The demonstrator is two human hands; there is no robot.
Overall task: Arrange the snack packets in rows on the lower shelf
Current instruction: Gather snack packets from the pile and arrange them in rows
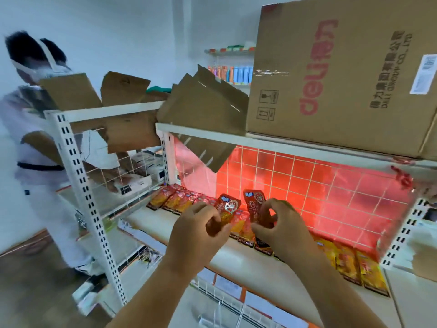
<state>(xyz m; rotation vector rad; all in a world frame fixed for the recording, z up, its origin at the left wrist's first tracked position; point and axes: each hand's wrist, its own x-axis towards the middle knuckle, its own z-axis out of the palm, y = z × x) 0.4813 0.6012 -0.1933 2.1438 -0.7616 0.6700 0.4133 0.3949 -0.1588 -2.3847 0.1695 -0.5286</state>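
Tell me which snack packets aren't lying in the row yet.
Two: the left packet, pinched upright by the left hand, and the right packet, pinched upright by the right hand. The other packets lie flat on the shelf.

Left grip [198, 223] pinches a red snack packet [229, 205], held upright. Right grip [281, 223] pinches a second packet [256, 201], upright, just beside the first. Both are above the row of packets [173, 199] lying flat on the lower shelf [236, 263], near the wire-grid back panel [319, 185]. Cardboard box [343, 74] on the shelf above. Another person [40, 143] at the left rack.
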